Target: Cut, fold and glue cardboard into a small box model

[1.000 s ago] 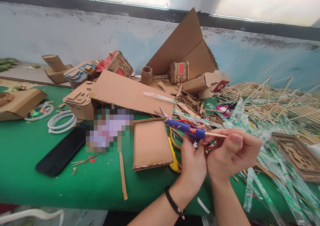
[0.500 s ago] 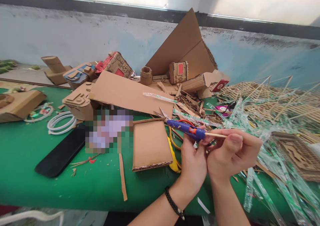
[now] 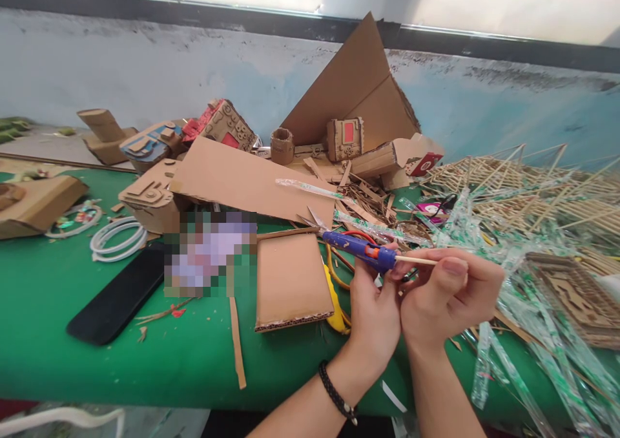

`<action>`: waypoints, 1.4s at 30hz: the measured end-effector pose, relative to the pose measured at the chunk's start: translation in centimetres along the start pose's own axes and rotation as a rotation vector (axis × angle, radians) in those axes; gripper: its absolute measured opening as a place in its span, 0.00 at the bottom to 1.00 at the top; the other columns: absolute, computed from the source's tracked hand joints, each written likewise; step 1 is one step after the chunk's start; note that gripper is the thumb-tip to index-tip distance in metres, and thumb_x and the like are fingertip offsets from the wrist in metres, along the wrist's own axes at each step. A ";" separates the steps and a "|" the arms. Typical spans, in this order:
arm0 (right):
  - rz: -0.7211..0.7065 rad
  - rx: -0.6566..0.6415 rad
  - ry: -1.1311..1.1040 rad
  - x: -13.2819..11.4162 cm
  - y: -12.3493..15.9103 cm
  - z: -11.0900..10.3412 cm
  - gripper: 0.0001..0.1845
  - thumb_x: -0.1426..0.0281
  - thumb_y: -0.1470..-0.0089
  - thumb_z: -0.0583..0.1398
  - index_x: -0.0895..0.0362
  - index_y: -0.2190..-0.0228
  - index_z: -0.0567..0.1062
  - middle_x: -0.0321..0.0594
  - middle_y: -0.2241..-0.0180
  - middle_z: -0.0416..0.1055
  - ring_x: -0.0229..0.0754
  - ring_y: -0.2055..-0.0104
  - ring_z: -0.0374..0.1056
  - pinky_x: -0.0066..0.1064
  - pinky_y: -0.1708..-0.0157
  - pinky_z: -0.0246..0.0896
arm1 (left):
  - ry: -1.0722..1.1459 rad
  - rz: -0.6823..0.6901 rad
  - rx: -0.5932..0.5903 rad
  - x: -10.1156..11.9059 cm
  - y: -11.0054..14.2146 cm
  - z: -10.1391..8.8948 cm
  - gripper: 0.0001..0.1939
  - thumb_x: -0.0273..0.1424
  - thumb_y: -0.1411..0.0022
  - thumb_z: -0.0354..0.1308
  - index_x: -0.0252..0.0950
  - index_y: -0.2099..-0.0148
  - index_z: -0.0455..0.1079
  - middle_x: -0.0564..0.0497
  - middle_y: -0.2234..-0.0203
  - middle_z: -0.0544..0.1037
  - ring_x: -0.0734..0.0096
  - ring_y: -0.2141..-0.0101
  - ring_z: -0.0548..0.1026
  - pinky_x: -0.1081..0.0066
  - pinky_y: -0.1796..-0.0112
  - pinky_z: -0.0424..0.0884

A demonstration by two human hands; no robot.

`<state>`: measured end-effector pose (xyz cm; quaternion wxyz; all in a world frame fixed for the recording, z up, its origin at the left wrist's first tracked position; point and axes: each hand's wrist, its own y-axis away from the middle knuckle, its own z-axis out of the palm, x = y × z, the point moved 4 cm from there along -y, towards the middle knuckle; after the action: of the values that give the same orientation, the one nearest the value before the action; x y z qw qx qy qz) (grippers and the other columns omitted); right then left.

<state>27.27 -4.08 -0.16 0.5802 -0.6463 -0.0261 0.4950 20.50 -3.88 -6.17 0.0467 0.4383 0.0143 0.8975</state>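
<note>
My left hand (image 3: 372, 309), with a black braided bracelet at its wrist, is closed around a blue glue gun (image 3: 356, 247) that has an orange part near its rear. The gun's front end points up and to the left. My right hand (image 3: 450, 292) pinches a thin wooden stick (image 3: 416, 260), whose far end meets the back of the glue gun. Both wrists are close together. Just left of my hands lies a flat cardboard box (image 3: 290, 283). A yellow tool (image 3: 336, 305) sits partly under it, and pointed scissor blades (image 3: 314, 218) show beyond the gun.
Behind lies a long cardboard sheet (image 3: 252, 176) beside a heap of cardboard scraps (image 3: 371, 202). Clear plastic wrappers (image 3: 465, 231) and many wooden sticks (image 3: 523, 179) crowd the right. To the left are a black flat case (image 3: 119, 296), a coiled white cable (image 3: 119, 239) and cardboard models (image 3: 150, 196).
</note>
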 end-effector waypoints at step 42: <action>0.095 -0.035 -0.038 0.8 0.2 0.4 0.13 0.58 0.32 0.65 0.53 0.65 0.73 0.32 0.76 0.76 0.39 0.83 0.70 0.33 0.82 0.68 | 0.006 0.026 0.012 -0.7 -0.3 -0.2 0.25 0.49 0.29 0.65 0.37 0.40 0.73 0.38 0.41 0.82 0.49 0.42 0.81 0.61 0.47 0.78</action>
<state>27.24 -3.39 -0.75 0.5438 -0.6474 -0.0151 0.5337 20.78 -3.68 -6.88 0.0324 0.4362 0.0142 0.8992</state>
